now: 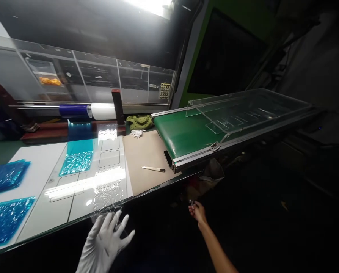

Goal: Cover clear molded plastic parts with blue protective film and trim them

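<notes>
Left hand [105, 242] gloved, fingers spread open, just at near edge of clear sheet [109, 189] on table [158, 188]. Right hand [198, 213] bare, fingers pinched on small metal item [191, 202], below table edge. Blue film [77, 161] at sheet's far left. Knife [154, 169] on brown paper [146, 159], right of sheet. Green conveyor [183, 136] far right.

Glossy, transparent plastic sheet [107, 182], crinkled in places, lying on a smooth white panel [38, 163]. Shiny blue film [77, 161] with a wrinkled surface. Matt brown paper [146, 159] alongside. Smooth green belt [181, 132] in a bright metal frame [195, 157], beneath a clear acrylic cover [243, 110]. Soft green cloth [139, 122]. Thin, smooth white rubber glove [104, 242] on the left hand; right hand [198, 212] bare.
</notes>
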`<state>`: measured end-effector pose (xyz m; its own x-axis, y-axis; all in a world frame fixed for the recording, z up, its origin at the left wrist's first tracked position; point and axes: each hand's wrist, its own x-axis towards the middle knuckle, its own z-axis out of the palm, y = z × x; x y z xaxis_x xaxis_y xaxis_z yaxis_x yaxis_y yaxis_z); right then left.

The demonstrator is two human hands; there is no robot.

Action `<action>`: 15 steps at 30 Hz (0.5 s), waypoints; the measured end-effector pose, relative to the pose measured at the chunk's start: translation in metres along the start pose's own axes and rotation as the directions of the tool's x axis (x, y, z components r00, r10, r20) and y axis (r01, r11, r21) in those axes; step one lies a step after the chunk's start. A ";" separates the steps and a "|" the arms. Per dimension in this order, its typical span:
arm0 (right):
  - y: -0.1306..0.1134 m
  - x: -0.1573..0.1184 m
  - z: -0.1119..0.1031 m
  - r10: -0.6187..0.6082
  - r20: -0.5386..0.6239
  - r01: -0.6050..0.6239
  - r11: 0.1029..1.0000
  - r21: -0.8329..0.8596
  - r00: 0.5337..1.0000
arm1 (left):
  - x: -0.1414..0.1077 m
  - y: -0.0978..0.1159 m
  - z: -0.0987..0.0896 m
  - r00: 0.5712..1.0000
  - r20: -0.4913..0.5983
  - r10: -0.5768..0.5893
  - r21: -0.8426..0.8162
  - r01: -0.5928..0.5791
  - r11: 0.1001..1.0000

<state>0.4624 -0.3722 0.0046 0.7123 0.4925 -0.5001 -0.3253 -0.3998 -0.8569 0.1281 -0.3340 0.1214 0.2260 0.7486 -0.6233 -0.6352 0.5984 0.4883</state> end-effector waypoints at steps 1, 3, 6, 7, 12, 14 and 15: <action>-0.016 0.011 -0.010 -0.029 -0.044 0.030 1.000 0.010 0.999 | -0.002 0.002 0.000 0.996 -0.059 -0.060 -0.068 0.056 0.996; -0.057 0.035 -0.029 -0.105 -0.106 0.109 0.994 0.031 0.989 | -0.005 0.005 0.002 0.983 -0.121 -0.141 -0.142 0.123 0.982; -0.106 0.061 -0.046 -0.174 -0.122 0.175 0.985 0.002 0.977 | -0.008 0.007 0.005 0.972 -0.091 -0.216 -0.194 0.196 0.961; -0.111 0.063 -0.046 -0.184 -0.116 0.182 0.983 -0.028 0.976 | -0.009 0.008 0.005 0.970 -0.082 -0.230 -0.205 0.209 0.956; -0.063 0.031 0.003 -0.250 0.025 0.247 0.930 -0.272 0.968 | -0.009 0.015 0.000 0.962 -0.097 -0.254 -0.253 0.223 0.942; -0.040 0.013 0.040 -0.287 0.161 0.327 0.870 -0.369 0.944 | -0.008 0.020 -0.003 0.957 -0.105 -0.271 -0.273 0.234 0.933; -0.034 0.005 0.061 -0.302 0.241 0.379 0.831 -0.408 0.922 | -0.007 0.022 -0.004 0.954 -0.110 -0.279 -0.283 0.240 0.929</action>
<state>0.4393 -0.3094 0.0233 0.6050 0.7615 -0.2325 0.2533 -0.4610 -0.8505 0.1090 -0.3274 0.1340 0.3122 0.5156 -0.7979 -0.7447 0.6544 0.1315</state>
